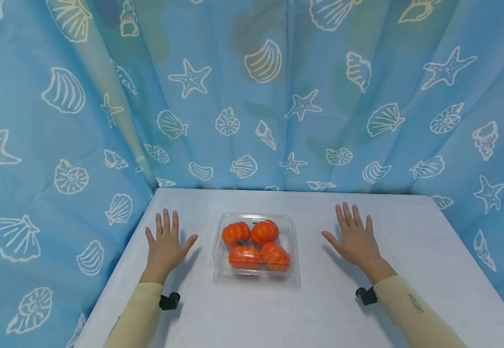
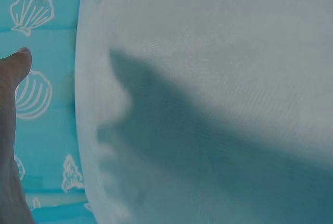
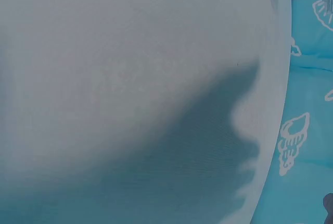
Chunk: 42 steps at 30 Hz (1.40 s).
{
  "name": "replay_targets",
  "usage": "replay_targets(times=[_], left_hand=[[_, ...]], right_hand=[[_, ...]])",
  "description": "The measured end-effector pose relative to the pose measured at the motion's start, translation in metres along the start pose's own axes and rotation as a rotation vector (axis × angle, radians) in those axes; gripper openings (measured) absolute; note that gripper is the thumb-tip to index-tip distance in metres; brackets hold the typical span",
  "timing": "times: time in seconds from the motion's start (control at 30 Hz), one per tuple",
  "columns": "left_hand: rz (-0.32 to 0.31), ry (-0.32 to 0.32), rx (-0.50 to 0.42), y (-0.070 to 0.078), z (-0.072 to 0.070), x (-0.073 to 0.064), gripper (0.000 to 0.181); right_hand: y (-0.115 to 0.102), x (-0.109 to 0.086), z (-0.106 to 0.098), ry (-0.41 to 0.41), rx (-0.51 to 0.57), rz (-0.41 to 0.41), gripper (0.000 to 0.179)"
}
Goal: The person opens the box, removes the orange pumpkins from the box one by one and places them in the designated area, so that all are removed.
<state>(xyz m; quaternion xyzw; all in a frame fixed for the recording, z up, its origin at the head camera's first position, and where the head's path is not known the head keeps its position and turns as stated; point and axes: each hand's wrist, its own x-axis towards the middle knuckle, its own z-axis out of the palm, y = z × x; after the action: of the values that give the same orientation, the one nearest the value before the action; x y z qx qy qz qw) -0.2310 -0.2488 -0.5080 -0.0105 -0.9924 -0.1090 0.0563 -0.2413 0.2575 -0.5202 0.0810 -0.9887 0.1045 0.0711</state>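
Several orange-red pumpkin-shaped pieces (image 1: 245, 257) with green stems sit inside a clear plastic clamshell box (image 1: 293, 241) in the middle of the table. To the left of the box my left hand (image 1: 163, 249) is held with fingers straight and spread, apart from it. On the other side my right hand (image 1: 356, 241) is likewise spread and holds nothing. Both hands cast shadows on the white surface. The left wrist view catches the left thumb (image 2: 18, 67) at its left edge and a corner of the box at the top.
A white table (image 1: 321, 309) lies under everything. Blue curtains (image 1: 234, 96) with white shell and starfish prints stand behind it and along both sides. Each wrist carries a small black camera, such as the left one (image 1: 170, 300).
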Motion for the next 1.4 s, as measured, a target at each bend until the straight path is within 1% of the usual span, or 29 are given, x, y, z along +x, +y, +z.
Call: replay_targets(times=[0.13, 0.33, 0.43, 0.57, 0.67, 0.73, 0.9, 1.0, 1.07, 1.1, 1.23, 1.3, 1.4], left_hand=[[0.006, -0.001, -0.008, 0.001, -0.001, -0.002, 0.102], [0.052, 0.057, -0.008, 0.003, -0.001, -0.008, 0.094], [0.083, 0.076, 0.001, 0.004, -0.001, -0.011, 0.083], [0.132, 0.093, -0.016, 0.009, -0.003, -0.017, 0.060], [0.156, 0.094, -0.090, 0.014, -0.004, -0.022, 0.045], [0.154, 0.071, -0.159, 0.018, -0.004, -0.025, 0.039], [0.097, -0.029, -0.314, 0.026, -0.005, -0.030, 0.030], [0.076, -0.061, -0.403, 0.029, -0.004, -0.033, 0.029], [0.086, -0.068, -0.472, 0.030, -0.003, -0.036, 0.029], [0.101, -0.068, -0.504, 0.031, -0.003, -0.037, 0.030], [0.155, -0.082, -0.589, 0.032, -0.001, -0.041, 0.037], [0.164, -0.101, -0.611, 0.034, -0.001, -0.043, 0.046], [0.154, -0.133, -0.648, 0.036, -0.001, -0.046, 0.062]], right_hand=[[-0.001, -0.004, -0.001, -0.003, 0.017, 0.000, 0.097], [-0.004, -0.011, -0.002, 0.006, 0.045, -0.016, 0.096], [-0.006, -0.016, -0.003, 0.015, 0.047, -0.024, 0.093], [-0.009, -0.022, -0.004, 0.019, 0.074, -0.035, 0.089], [-0.012, -0.027, -0.004, 0.018, 0.117, -0.050, 0.085], [-0.014, -0.030, -0.003, 0.017, 0.150, -0.058, 0.081], [-0.023, -0.039, -0.003, -0.004, 0.211, -0.068, 0.075], [-0.029, -0.044, -0.003, -0.001, 0.247, -0.095, 0.072], [-0.033, -0.047, -0.003, 0.010, 0.267, -0.120, 0.070], [-0.036, -0.048, -0.003, 0.017, 0.281, -0.136, 0.069], [-0.044, -0.051, -0.004, 0.022, 0.341, -0.179, 0.066], [-0.048, -0.052, -0.004, 0.013, 0.375, -0.198, 0.065], [-0.053, -0.054, -0.004, -0.007, 0.418, -0.229, 0.066]])
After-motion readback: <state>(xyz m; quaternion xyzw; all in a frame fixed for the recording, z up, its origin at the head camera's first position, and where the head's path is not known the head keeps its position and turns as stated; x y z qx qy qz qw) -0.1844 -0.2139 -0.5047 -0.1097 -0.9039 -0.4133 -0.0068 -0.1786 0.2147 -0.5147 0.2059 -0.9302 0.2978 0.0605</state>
